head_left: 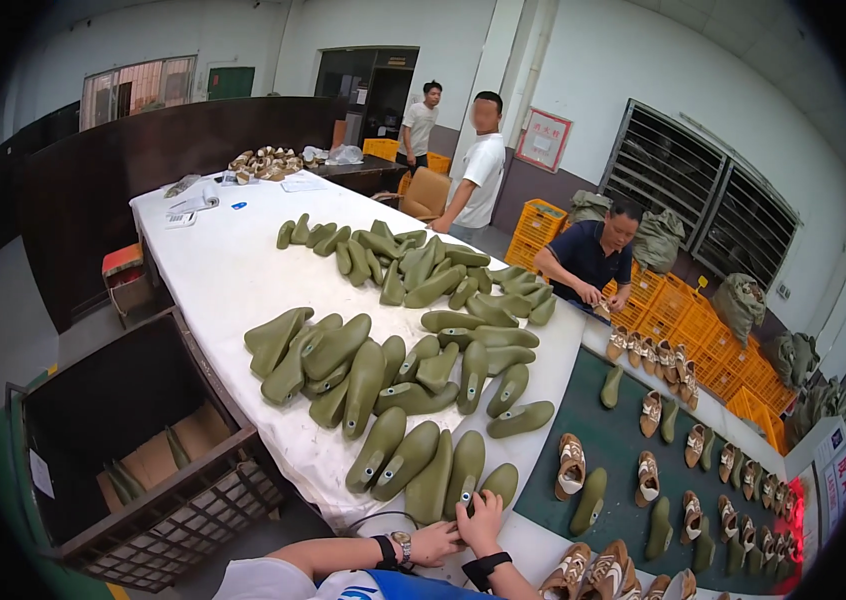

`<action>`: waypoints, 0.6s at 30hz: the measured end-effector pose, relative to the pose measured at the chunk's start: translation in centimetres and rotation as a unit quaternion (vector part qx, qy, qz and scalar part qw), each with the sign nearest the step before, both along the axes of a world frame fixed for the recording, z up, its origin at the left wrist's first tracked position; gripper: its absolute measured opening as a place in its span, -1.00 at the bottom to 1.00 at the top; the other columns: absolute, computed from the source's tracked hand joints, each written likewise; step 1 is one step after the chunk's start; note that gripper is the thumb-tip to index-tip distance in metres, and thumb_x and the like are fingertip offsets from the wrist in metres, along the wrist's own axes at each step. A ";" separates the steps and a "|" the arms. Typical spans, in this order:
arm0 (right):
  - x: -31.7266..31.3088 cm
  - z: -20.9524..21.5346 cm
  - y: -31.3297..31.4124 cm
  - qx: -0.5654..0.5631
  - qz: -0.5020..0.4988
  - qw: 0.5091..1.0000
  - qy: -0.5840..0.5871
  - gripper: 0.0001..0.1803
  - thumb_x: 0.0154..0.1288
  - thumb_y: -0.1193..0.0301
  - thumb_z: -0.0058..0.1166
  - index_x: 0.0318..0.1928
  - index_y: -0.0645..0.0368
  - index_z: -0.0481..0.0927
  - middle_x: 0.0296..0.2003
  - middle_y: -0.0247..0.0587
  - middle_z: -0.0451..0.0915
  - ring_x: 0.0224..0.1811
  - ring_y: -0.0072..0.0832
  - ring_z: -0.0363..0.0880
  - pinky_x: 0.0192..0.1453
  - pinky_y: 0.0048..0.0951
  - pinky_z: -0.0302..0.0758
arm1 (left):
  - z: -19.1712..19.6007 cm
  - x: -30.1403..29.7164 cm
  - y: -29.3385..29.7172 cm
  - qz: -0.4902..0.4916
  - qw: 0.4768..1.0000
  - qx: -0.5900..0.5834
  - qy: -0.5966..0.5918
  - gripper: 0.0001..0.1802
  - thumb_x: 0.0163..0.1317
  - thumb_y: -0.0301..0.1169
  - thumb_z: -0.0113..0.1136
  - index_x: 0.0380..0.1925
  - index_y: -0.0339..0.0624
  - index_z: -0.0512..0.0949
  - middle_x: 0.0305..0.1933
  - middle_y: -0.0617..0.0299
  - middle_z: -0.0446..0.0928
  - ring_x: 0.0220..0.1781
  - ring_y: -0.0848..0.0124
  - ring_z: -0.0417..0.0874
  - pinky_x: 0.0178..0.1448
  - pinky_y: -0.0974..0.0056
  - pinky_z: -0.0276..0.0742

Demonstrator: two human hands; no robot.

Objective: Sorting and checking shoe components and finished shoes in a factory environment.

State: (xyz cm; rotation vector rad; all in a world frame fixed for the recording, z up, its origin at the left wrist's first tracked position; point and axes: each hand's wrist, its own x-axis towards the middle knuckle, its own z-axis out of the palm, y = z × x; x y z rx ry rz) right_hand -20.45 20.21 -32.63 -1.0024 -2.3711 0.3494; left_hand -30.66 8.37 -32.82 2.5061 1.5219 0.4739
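Note:
My right hand (481, 524) has its fingers bent against the near end of an olive-green shoe last (464, 468) at the close edge of the white table. Beside it, my left hand (433, 544), with a watch (402, 543) on the wrist, has its fingers drawn together next to the right hand. What lies under those fingertips is hidden. More green lasts flank the one I touch, including a last (410, 460) on its left and a short last (501, 484) on its right. Several others lie in a loose heap of lasts (338, 345) farther up the table.
On the right, a green conveyor belt (543, 480) carries brown-and-white shoes (570, 466) and lasts. A dark crate (158, 510) stands left of the white table (213, 260). Across the belt a person in dark clothing (593, 258) handles a shoe; another in white (481, 180) stands beyond.

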 end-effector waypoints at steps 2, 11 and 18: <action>0.3 0.3 0.0 -0.004 0.008 1.000 -0.010 -0.35 0.04 0.12 0.20 0.14 0.14 0.43 0.06 0.05 0.41 0.20 0.11 0.22 0.33 -0.01 0.15 | -1.7 0.9 0.0 -0.002 1.000 0.019 -0.017 -0.20 -0.19 -0.22 0.38 0.17 -0.08 0.36 0.30 0.06 0.20 0.34 -0.01 0.15 0.33 -0.04 0.21; -1.7 3.6 0.3 -0.081 -0.020 0.986 -0.143 -0.15 0.07 -0.07 0.12 0.29 0.10 0.23 0.16 0.04 0.37 0.27 0.20 0.13 0.25 0.16 0.15 | -3.0 2.9 0.9 0.069 0.996 -0.038 -0.040 -0.11 -0.31 -0.28 0.39 0.21 -0.01 0.34 0.37 0.06 0.07 0.38 -0.07 0.06 0.22 -0.10 0.36; -1.8 3.9 0.1 -0.078 0.011 0.992 -0.103 -0.25 0.10 0.08 0.10 0.31 -0.10 0.20 0.06 0.04 0.46 0.25 0.24 0.15 0.21 0.20 0.20 | -0.6 3.0 0.6 0.108 0.989 -0.099 -0.005 -0.14 -0.27 -0.24 0.39 0.19 -0.01 0.36 0.36 0.08 0.08 0.35 -0.04 0.10 0.26 -0.05 0.33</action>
